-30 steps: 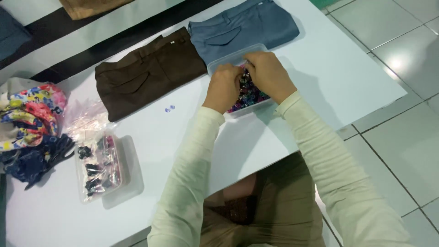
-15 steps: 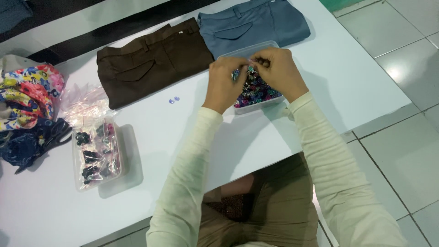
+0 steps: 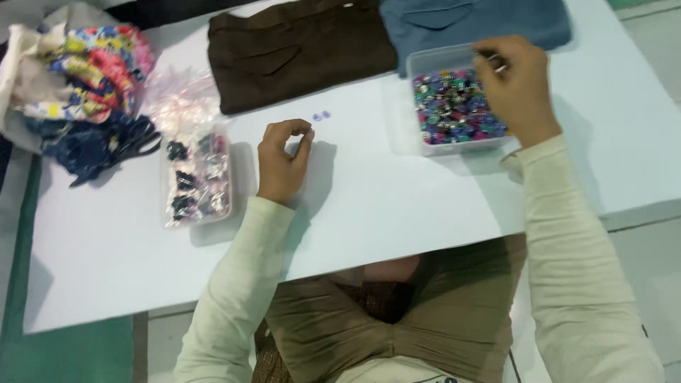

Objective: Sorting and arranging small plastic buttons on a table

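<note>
Half a second ago both hands met over the clear tray of coloured beads [image 3: 457, 106] on the right of the desk [image 3: 369, 198]. Now they are apart: the left hand [image 3: 282, 159] rests mid-desk, fingers curled in a pinch, just near two small lilac beads [image 3: 321, 115]. The right hand [image 3: 514, 85] pinches a small piece over the tray's far edge.

White table [image 3: 397, 206]; brown trousers [image 3: 298, 50]; blue trousers [image 3: 475, 21]; multicoloured beads [image 3: 457, 106]; cream sleeves [image 3: 567, 234].
</note>
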